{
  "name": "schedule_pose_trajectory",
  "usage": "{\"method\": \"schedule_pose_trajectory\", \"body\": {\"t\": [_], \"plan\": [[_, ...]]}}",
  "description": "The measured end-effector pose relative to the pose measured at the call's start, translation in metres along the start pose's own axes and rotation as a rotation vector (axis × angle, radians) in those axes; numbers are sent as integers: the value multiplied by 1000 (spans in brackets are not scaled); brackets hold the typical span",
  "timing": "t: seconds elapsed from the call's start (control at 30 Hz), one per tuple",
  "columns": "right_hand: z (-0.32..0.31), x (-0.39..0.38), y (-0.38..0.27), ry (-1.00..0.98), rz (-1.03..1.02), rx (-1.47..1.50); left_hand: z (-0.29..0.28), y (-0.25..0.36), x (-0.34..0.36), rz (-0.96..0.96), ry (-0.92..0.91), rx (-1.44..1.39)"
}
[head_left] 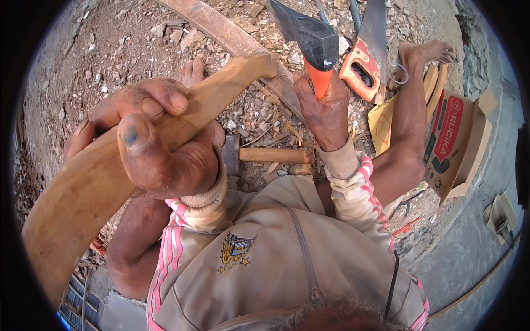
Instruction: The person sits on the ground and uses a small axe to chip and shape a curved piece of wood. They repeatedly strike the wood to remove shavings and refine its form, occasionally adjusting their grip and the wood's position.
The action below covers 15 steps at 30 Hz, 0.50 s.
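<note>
My left hand (pixel 160 138) is wrapped round a curved, shaped piece of wood (pixel 83 182), thumb on top and fingers over its far side. The wood runs from the lower left up toward the middle, where its narrow end lies above a plank (pixel 221 27) on the ground. In my right hand (pixel 328 113) is a hatchet (pixel 317 41) with a black head and an orange handle, gripped close below the head. The head points up and away, apart from the wood. Most of the handle is hidden by the hand.
A hammer (pixel 276 155) with a wooden handle lies between my legs. Beyond my right hand lies a handsaw (pixel 361 69) with an orange grip. A cardboard box (pixel 461 143) stands at the right, near a yellow sheet (pixel 382 127). Wood chips and stones cover the ground.
</note>
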State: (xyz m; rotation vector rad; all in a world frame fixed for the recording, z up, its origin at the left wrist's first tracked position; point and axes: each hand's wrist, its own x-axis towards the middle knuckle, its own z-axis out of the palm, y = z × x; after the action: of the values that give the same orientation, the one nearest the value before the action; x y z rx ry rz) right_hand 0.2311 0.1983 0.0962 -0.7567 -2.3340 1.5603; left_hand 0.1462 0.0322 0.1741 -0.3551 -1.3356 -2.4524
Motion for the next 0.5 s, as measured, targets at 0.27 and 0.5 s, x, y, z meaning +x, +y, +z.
{"method": "schedule_pose_trajectory", "body": {"t": [0.27, 0.5], "plan": [[5, 6, 12, -37, -37, -96, 3, -4, -3, 32, 59, 22], [17, 8, 39, -87, -76, -187, 23, -10, -8, 19, 126, 161]]}}
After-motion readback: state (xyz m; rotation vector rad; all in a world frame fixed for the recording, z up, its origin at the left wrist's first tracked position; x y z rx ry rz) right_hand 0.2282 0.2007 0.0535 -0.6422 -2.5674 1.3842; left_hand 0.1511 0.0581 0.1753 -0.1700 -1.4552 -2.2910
